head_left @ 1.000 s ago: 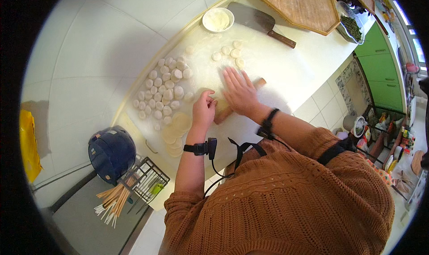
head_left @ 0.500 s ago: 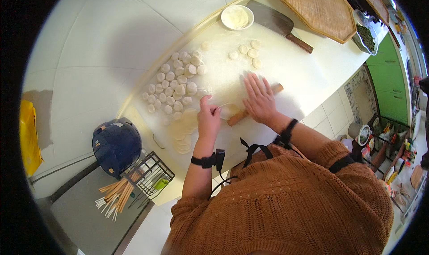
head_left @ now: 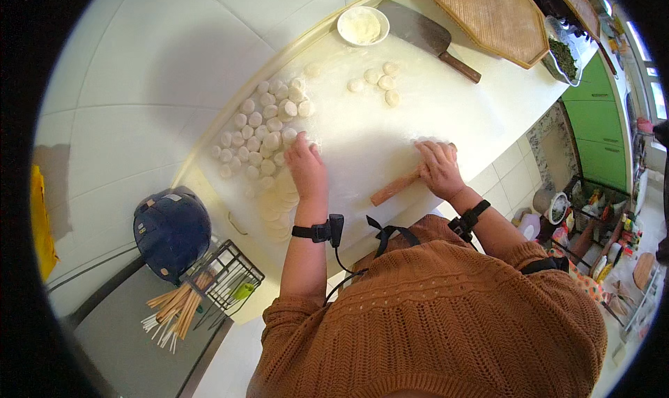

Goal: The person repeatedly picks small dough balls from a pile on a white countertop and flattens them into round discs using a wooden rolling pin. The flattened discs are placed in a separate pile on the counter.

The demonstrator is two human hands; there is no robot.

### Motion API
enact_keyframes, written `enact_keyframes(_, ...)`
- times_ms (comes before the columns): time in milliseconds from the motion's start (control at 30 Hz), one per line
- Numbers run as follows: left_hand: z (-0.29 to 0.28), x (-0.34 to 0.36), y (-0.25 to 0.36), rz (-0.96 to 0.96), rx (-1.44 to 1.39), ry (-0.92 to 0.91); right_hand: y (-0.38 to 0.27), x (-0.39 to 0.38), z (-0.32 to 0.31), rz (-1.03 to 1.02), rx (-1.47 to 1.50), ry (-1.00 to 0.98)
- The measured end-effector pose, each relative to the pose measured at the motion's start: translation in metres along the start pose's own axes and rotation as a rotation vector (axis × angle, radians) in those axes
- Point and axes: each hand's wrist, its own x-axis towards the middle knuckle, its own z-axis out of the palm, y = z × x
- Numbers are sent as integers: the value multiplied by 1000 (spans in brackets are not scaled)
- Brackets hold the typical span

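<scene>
My left hand (head_left: 305, 168) is at the right edge of a cluster of small floured dough rounds (head_left: 267, 133). Its fingers are bent and close about one pale dough round (head_left: 314, 148), partly hidden by the hand. Below, overlapping thin dough wrappers (head_left: 275, 213) lie beside my left wrist. My right hand (head_left: 439, 169) has its fingers curled over the far end of a short wooden rolling pin (head_left: 396, 187), which rests slantwise on the floured worktop (head_left: 460, 112). Several more dough rounds (head_left: 386, 82) lie apart, farther back.
At the back stand a white bowl of flour (head_left: 363, 26), a cleaver (head_left: 425, 32) and a woven tray (head_left: 491, 18). A bowl of chopped greens (head_left: 563, 58) is at the far right. Left of the worktop are a dark blue appliance (head_left: 172, 234) and a wire rack (head_left: 226, 276) with chopsticks.
My left hand has let go of the wrapper and moved left and up to the dough rounds. My right hand has gone from lying flat to curling over the pin, which has shifted right.
</scene>
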Motion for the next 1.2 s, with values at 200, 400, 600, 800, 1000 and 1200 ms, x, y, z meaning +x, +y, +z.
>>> enact_keyframes(200, 17, -37, 62, 108, -309, -372, -21, 18, 7, -152, 6, 147)
enact_keyframes(400, 17, -18, 91, -25, -165, -562, -60, 122, 34, -7, -173, 158)
enact_keyframes(600, 4, -33, 74, -161, -241, -529, -55, 32, -3, -41, -179, -140)
enact_keyframes(800, 13, -38, 66, -149, -292, -397, -63, 102, 39, -16, -160, 160)
enact_keyframes(1000, 10, -7, 56, 17, -237, -544, -61, 111, 39, -75, -56, 151)
enact_keyframes(1200, -4, -56, 46, -85, -409, -376, -25, -27, 5, -218, -80, -107)
